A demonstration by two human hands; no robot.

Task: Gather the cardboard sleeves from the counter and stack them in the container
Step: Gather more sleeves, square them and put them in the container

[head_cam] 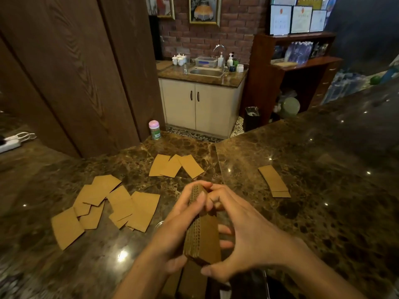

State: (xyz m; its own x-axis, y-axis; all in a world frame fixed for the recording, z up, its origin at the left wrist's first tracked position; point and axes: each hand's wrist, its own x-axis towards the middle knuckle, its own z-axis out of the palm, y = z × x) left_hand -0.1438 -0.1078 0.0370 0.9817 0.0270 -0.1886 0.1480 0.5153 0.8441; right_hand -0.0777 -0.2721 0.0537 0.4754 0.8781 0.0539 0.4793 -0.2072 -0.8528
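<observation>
Marble counter (pixel 302 190) with loose sleeves (pixel 142 210), pink-lidded jar (pixel 154 129).

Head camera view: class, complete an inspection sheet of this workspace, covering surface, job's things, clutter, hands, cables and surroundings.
Surface: brown marble counter, glossy, with light reflections.
Job's things: held stack of sleeves; loose sleeves lie flat in a left cluster, a centre three and a right pile; container not clearly visible.
Clutter: pink-lidded jar, upright at the counter's far edge.
Hands: left hand and right hand both grip the held stack.
Cables: white power strip with cord, far left.
Surroundings: sink, brick wall, shelf unit.
</observation>
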